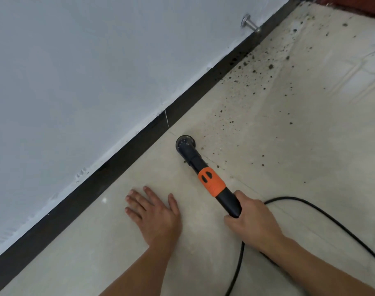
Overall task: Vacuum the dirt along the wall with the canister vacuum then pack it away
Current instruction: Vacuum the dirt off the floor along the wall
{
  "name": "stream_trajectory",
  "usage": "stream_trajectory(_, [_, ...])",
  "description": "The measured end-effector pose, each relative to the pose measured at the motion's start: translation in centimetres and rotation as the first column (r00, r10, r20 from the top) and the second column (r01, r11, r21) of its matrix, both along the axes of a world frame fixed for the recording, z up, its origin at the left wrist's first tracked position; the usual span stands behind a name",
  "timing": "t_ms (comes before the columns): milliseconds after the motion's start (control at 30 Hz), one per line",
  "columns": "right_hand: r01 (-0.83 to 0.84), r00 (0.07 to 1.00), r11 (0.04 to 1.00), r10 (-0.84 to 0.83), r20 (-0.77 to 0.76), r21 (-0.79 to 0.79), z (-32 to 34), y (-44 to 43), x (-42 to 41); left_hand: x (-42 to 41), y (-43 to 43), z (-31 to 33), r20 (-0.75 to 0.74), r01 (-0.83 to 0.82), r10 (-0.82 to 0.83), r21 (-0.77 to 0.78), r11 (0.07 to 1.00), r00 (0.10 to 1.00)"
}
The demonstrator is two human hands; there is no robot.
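My right hand (pixel 251 221) grips the black rear end of the vacuum wand (pixel 212 184), which has an orange collar. Its round black nozzle (pixel 185 143) rests on the beige floor, just short of the dark baseboard (pixel 122 154). Dark crumbs of dirt (pixel 253 71) lie scattered beyond the nozzle, along the baseboard toward the far right. My left hand (pixel 154 212) lies flat on the floor left of the wand, fingers spread, holding nothing. A black hose (pixel 323 216) curves away from my right hand toward the lower right. The canister itself is out of view.
The pale wall (pixel 96 71) runs diagonally from lower left to upper right. A metal door stopper (pixel 251 24) sticks out of the wall near the top. A dark red edge (pixel 357 5) shows at the top right corner.
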State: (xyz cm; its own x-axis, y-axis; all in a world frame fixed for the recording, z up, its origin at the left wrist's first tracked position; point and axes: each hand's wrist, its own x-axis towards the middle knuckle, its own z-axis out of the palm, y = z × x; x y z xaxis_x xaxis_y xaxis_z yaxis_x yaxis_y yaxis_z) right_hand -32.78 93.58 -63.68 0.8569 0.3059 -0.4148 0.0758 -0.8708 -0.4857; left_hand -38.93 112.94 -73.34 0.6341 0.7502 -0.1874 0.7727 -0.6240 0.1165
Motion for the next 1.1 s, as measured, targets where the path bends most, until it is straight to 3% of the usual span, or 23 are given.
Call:
stream_trajectory(200, [0.119, 0.987, 0.989, -0.108, 0.116, -0.092, -0.8, -1.3, 3.5, 0.0, 0.0, -0.5, 0.014, 0.0, 0.0, -0.024, 1.0, 1.0])
stream_trajectory(433, [0.334, 0.922, 0.941, -0.337, 0.188, 0.05, -1.0, -4.8, 14.2, 0.1, 0.1, -0.8, 0.003, 0.003, -0.003, 0.021, 1.0, 1.0])
stream_trajectory(567, [0.419, 0.885, 0.903, -0.43, 0.176, 0.1, -0.9, -4.7, 16.1, 0.1, 0.1, -0.8, 0.023, 0.005, -0.006, 0.017, 1.0, 1.0])
stream_trajectory(633, [0.357, 0.912, 0.93, -0.367, 0.184, 0.083, -0.8, -3.1, 13.9, 0.0, 0.1, -0.8, 0.016, 0.008, -0.009, 0.015, 1.0, 1.0])
stream_trajectory(733, [0.088, 0.987, 0.996, -0.088, 0.133, 0.004, -1.0, 0.2, 8.3, -0.1, 0.1, -0.6, 0.023, 0.008, -0.008, 0.006, 1.0, 1.0])
stream_trajectory(833, [-0.082, 0.985, 0.993, 0.094, 0.143, -0.09, -1.4, 2.2, 5.6, -0.1, 0.1, -0.4, 0.032, 0.011, -0.011, 0.007, 1.0, 0.999])
stream_trajectory(967, [0.179, 0.963, 0.983, -0.168, 0.209, -0.032, -1.8, 0.5, 12.0, -0.1, 0.0, -0.5, 0.025, 0.01, -0.01, 0.02, 1.0, 1.0])
stream_trajectory(1100, [0.455, 0.865, 0.88, -0.473, 0.167, 0.14, -0.9, -3.2, 19.2, -0.1, 0.1, -0.7, 0.01, 0.011, -0.012, 0.03, 0.999, 1.0])
